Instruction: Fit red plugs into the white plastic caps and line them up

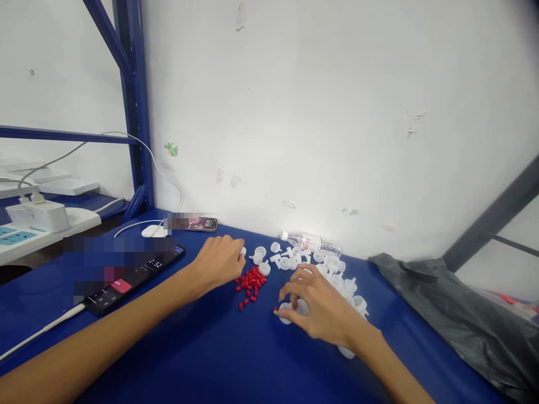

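Observation:
My left hand (pixel 221 261) is closed, its fingers curled down at the left edge of a heap of small red plastic caps (pixel 254 278). A white piece shows just past its fingertips, and whatever those fingers hold is hidden. My right hand (pixel 314 306) curves over the blue table with thumb and index finger brought close together. At its thumb tip is a single red cap (pixel 275 308), apart from the heap. A translucent white round piece (pixel 285 314) shows beneath its fingers. Several white funnel-like plastic parts (pixel 347 287) are heaped behind and right of this hand.
A clear bottle (pixel 311 242) lies against the wall behind the white parts. Left of my arm are a large phone (pixel 135 280) on a cable and a second phone (pixel 202 224). Dark plastic sheeting (pixel 458 320) covers the right side. A blue post (pixel 137 101) rises at the back left.

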